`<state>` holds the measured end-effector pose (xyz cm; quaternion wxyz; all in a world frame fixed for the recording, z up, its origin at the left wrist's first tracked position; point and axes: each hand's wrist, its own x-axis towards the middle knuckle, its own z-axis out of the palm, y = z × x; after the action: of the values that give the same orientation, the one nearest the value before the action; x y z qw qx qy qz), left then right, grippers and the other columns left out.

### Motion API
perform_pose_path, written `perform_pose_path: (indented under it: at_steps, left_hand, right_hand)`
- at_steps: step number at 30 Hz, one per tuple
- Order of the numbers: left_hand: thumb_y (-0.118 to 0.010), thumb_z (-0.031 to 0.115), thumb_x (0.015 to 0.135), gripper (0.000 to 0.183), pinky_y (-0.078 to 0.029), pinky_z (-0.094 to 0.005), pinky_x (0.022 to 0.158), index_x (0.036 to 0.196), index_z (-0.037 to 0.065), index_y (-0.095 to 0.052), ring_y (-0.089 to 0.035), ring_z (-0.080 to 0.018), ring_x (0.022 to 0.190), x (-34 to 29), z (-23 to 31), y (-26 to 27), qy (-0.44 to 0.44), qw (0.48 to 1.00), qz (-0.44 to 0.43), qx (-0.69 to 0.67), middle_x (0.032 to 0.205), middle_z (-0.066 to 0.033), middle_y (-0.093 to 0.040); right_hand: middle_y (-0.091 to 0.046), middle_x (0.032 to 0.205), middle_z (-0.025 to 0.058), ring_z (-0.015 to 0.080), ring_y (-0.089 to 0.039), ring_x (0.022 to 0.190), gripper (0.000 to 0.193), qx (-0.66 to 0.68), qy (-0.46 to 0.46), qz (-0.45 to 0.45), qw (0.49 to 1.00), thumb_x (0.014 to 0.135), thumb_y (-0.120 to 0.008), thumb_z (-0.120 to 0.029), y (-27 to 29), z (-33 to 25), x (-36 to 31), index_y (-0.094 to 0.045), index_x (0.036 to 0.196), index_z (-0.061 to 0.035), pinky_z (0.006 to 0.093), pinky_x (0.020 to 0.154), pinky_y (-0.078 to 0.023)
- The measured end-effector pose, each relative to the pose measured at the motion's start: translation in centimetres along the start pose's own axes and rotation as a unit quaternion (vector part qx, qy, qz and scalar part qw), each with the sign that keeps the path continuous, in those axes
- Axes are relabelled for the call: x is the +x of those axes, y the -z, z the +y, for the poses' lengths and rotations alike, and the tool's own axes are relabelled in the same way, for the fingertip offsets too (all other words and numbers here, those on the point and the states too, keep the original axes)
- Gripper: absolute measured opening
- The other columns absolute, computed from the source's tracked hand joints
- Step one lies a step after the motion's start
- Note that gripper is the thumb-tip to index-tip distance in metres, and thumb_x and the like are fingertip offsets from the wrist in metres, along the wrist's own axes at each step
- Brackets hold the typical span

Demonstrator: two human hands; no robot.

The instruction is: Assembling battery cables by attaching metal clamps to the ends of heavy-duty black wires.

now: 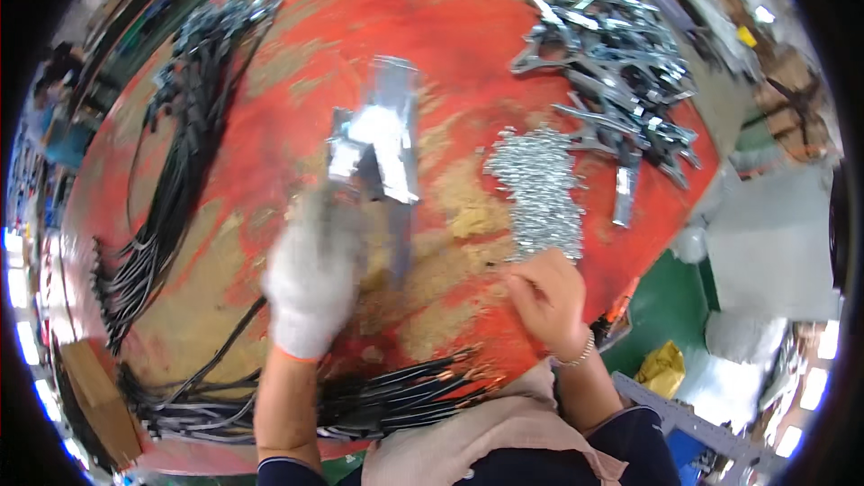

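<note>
Gloved left hand (310, 283) grips a shiny metal bracket (378, 139) (blurred) at its lower end, fingers closed around it above the red surface (297, 27); it looks stiff and sharp-edged. Bare right hand (547, 297) pinches small screws (538, 193).

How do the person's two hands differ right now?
The left hand wears a white glove and grips a shiny metal bracket; the right hand is bare, with a bracelet at its wrist. The left hand is blurred, the right hand sharp, its fingers at the pile of small silver screws. Both are over the worn red table.
</note>
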<state>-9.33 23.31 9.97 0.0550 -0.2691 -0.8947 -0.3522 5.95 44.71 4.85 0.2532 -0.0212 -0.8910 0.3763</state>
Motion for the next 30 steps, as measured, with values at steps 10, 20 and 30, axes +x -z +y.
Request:
perform_pose_path:
  at_steps: [10,20,30]
  left_hand:
    - [-0.059,0.024,0.09,0.05,-0.048,-0.048,0.086,0.134,0.002,-0.049,-0.061,-0.0391,0.101,0.3,-3.2,-2.4,0.024,0.986,-0.042,0.161,0.113,-0.0231,-0.063]
    - [-0.065,0.024,0.085,0.072,-0.051,-0.0523,0.079,0.144,0.001,-0.031,-0.063,-0.041,0.094,-0.7,-3.5,-4.0,0.124,0.934,-0.159,0.294,0.122,-0.0257,-0.056]
    - [-0.066,0.023,0.085,0.055,-0.049,-0.046,0.087,0.135,0.009,-0.048,-0.062,-0.0375,0.097,-1.6,-4.4,-2.4,-0.133,0.944,0.042,0.299,0.117,-0.0191,-0.061]
  right_hand:
    - [-0.057,0.109,0.0117,0.0296,-0.056,0.099,0.034,-0.334,-0.181,0.132,0.916,0.085,-0.071,-0.023,7.1,8.4,-2.0,-0.066,0.117,-0.0127,0.0401,0.086,-0.046]
    - [-0.063,0.102,0.0154,0.0327,-0.062,0.095,0.041,-0.322,-0.281,0.103,0.898,0.087,-0.068,-0.035,9.6,13.4,-1.0,-0.062,0.117,-0.0069,0.0422,0.083,-0.049]
    - [-0.058,0.085,0.0013,0.0059,-0.05,0.067,0.03,0.077,-0.366,0.246,0.894,0.101,-0.054,-0.024,13.1,10.1,-7.6,-0.061,0.117,-0.0005,0.0224,0.06,-0.041]
